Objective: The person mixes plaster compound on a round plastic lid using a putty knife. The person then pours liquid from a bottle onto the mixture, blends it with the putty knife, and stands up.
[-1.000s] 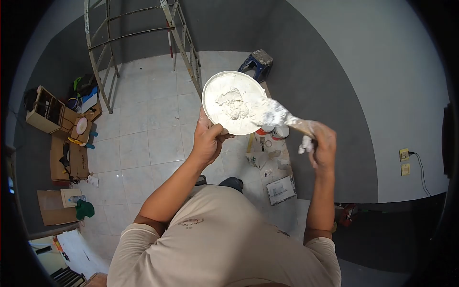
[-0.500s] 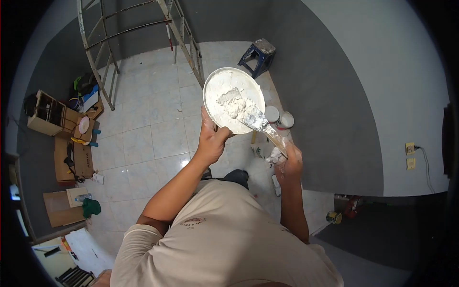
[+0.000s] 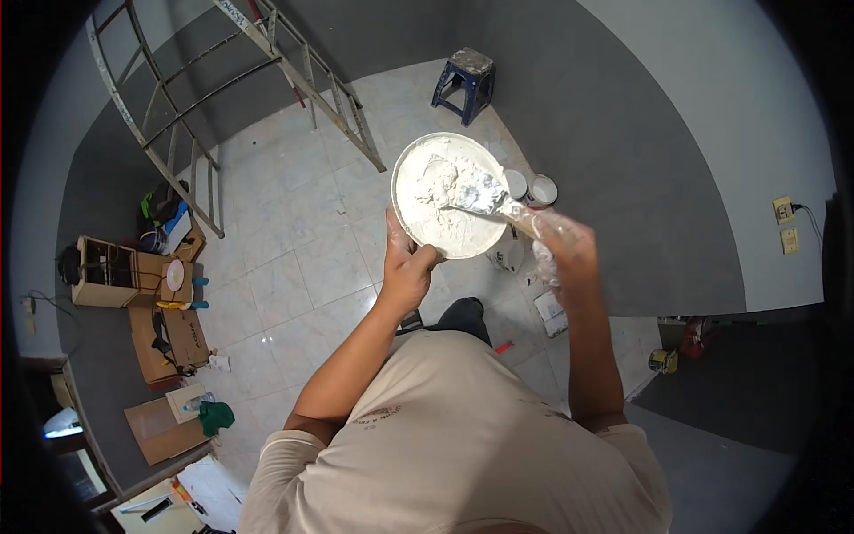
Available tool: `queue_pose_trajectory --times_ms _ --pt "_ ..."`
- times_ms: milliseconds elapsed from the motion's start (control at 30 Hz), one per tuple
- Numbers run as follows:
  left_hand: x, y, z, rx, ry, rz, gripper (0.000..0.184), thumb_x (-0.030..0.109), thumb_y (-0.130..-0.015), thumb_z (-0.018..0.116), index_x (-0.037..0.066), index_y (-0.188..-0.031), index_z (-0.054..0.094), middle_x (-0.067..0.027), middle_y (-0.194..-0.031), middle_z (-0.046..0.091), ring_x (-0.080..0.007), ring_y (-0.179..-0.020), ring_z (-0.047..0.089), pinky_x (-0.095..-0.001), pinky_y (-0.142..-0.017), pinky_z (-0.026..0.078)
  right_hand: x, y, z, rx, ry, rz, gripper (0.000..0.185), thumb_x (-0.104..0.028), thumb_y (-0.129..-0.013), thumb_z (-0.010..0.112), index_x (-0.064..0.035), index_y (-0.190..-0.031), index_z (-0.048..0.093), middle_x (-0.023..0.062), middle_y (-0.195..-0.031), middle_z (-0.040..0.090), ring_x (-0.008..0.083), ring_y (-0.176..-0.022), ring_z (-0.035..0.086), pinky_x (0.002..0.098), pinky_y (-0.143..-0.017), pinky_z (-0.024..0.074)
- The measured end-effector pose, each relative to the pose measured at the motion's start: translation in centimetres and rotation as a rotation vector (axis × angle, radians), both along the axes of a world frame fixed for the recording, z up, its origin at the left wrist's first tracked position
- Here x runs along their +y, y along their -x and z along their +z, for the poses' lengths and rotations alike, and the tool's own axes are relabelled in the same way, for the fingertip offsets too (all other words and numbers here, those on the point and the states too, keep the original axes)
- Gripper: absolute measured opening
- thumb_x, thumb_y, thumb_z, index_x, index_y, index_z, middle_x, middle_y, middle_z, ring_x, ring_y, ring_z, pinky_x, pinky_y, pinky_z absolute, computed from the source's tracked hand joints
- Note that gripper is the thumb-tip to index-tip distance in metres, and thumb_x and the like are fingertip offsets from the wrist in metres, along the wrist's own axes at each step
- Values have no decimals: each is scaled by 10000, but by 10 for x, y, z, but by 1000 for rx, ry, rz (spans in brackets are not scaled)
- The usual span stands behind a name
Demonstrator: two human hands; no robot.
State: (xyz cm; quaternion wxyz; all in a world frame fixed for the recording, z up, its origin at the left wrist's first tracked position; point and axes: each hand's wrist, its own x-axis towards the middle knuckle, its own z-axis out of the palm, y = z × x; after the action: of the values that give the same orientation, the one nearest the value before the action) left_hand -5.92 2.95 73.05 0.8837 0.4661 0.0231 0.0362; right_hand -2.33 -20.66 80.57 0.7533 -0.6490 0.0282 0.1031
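A round white container [image 3: 449,196] of thick, lumpy white paste is held up in front of me. My left hand [image 3: 410,267] is closed on its lower left rim, the thumb at the edge. My right hand [image 3: 565,249], slightly blurred, grips the handle of a putty knife [image 3: 485,196]. The knife's paste-smeared blade lies in the paste, right of the middle of the container. A whitish lump hangs below the handle by my right fingers; what it is I cannot make out.
A metal scaffold frame [image 3: 267,53] rises at the upper left. A blue stool [image 3: 464,84] stands near the back wall. White tubs [image 3: 542,190] are on the floor beyond my right hand. Cardboard boxes [image 3: 169,343] and a green cloth [image 3: 215,417] lie at the left.
The knife blade went from the container's right edge into the paste. My right hand moved inward, then a little out and up again. The view has turned, shifting the scaffold left.
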Motion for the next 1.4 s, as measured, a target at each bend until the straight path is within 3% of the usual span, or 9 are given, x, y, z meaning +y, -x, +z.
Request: queue_pose_trajectory --times_ms 267,367,467,533,633,733,1000,1200,1400 --pt "-38 -15 16 -87 -10 54 899 -139 -775 436 63 -1618 197 -173 -1539 467 -291 -1395 537 -410 -1102 507 -20 -32 75 -587 543 35 232 -124 -951 711 83 -1051 737 65 -755 687 64 -664 576 290 -579 464" --pt "-58 -24 18 -104 -58 92 900 -128 -786 485 61 -1610 177 -149 -1514 464 -252 -1383 520 -368 -1075 507 -25 -34 86 -535 613 92 215 -94 -932 705 77 -1061 726 135 -797 715 142 -698 658 334 -618 501" --pt "-75 -34 20 -116 -76 134 936 -127 -792 516 60 -1624 131 -134 -1511 442 -226 -1388 489 -342 -1072 491 -28 -42 82 -913 773 31 240 -77 -920 716 53 -1121 712 137 -836 689 227 -691 675 370 -628 520" --pt "-86 -44 27 -130 -81 166 949 -135 -792 516 62 -1631 118 -138 -1527 428 -230 -1398 479 -345 -1080 488 -31 -43 90 -969 1130 198 327 -53 -902 690 9 -1223 688 107 -846 614 311 -686 643 392 -646 549" --pt "-97 -56 46 -152 -67 246 790 -137 -809 510 54 -1542 286 -144 -1494 515 -239 -1348 570 -366 -1055 539 -40 -55 76 -1156 1195 319 376 -53 -882 672 5 -1254 669 90 -845 563 264 -666 619 371 -610 562" --pt "-101 -66 59 -170 -54 193 956 -119 -821 536 65 -1648 93 -130 -1497 496 -222 -1336 545 -323 -999 547 -51 -67 60 -1404 1374 505 413 -67 -849 650 31 -1250 657 78 -859 574 187 -671 625 303 -535 559" --pt "-107 -74 52 -124 139 316 817 -106 -823 500 64 -1576 232 -154 -1408 567 -232 -1165 674 -360 -855 625 -88 -98 64 -1614 1313 712 398 -96 -840 666 29 -1217 679 35 -836 593 124 -682 633 244 -515 531" --pt "-109 -72 55 -87 244 280 720 -58 -855 462 60 -1539 268 -219 -1433 555 -332 -1214 684 -503 -932 642 -113 -126 77 -1617 1122 787 366 -112 -844 701 6 -1190 705 52 -817 605 138 -680 643 299 -529 534" --pt "-121 -68 57 -49 242 275 714 -42 -869 458 72 -1546 262 -203 -1452 549 -339 -1198 695 -517 -942 641 -141 -150 68 -1142 607 588 327 -37 -818 779 55 -1128 734 134 -953 715 182 -652 659 276 -571 507"
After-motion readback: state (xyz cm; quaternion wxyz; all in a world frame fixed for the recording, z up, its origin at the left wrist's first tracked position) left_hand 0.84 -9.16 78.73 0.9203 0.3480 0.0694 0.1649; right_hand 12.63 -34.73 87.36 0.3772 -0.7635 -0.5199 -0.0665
